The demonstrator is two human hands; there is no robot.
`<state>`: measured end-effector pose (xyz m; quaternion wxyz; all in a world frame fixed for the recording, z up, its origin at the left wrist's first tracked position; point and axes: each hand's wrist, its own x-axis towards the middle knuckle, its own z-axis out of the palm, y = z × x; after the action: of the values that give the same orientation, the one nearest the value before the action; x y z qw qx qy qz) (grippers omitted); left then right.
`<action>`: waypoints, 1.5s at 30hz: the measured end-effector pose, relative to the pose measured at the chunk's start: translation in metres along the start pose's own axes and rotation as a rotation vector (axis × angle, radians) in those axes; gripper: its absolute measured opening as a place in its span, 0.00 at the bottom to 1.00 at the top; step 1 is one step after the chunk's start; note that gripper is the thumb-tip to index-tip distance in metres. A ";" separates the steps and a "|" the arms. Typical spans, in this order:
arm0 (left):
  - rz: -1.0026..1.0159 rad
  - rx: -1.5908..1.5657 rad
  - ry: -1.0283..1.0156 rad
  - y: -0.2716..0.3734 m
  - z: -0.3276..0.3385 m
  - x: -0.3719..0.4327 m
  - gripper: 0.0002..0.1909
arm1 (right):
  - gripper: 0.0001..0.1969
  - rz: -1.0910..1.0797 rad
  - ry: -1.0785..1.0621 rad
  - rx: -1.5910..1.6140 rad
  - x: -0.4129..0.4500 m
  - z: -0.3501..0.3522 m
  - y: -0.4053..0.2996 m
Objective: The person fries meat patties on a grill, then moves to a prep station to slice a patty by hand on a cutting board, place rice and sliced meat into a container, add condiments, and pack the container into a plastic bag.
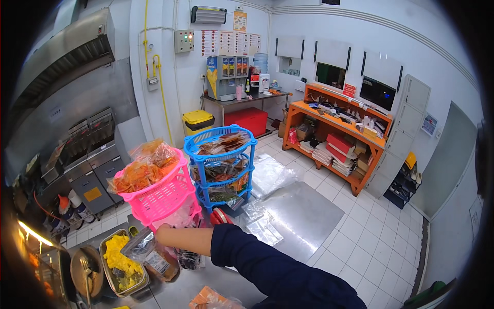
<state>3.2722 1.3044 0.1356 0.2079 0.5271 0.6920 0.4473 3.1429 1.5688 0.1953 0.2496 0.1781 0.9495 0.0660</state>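
My right forearm (187, 239) in a dark sleeve (270, 262) reaches from the lower right towards the pink plastic basket rack (162, 201). Its far end stops at the lower part of this rack, and the right hand itself is hidden. Bagged orange shreds (137, 175) fill the rack's top. Just below the forearm lies a clear labelled bag of brown powder (160, 264). Beside that bag stands a metal tray of yellow food (121, 257). Dark packets in clear plastic (189, 259) lie under the forearm. My left hand is out of view.
A blue tiered basket rack (222, 174) holds bagged dried goods. Clear plastic bags (266, 174) lie on the steel table (308, 216), near a red tape dispenser (220, 217). A pan with a utensil (87, 270) is at left; an orange packet (210, 297) lies at the front.
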 end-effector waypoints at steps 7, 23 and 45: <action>0.080 0.078 -0.007 -0.009 0.007 -0.018 0.16 | 0.10 -0.029 0.188 -0.144 -0.007 -0.003 -0.002; -0.076 -0.020 0.089 0.005 0.006 -0.023 0.12 | 0.12 -0.551 0.725 0.962 -0.167 0.214 -0.073; -0.303 -0.272 0.285 -0.073 0.003 -0.035 0.20 | 0.10 -0.619 0.988 0.822 -0.210 0.230 -0.138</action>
<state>3.2474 1.2708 0.0667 0.2419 0.3163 0.7188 0.5699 3.3857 1.3710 0.0609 -0.2901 -0.0708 0.9065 -0.2983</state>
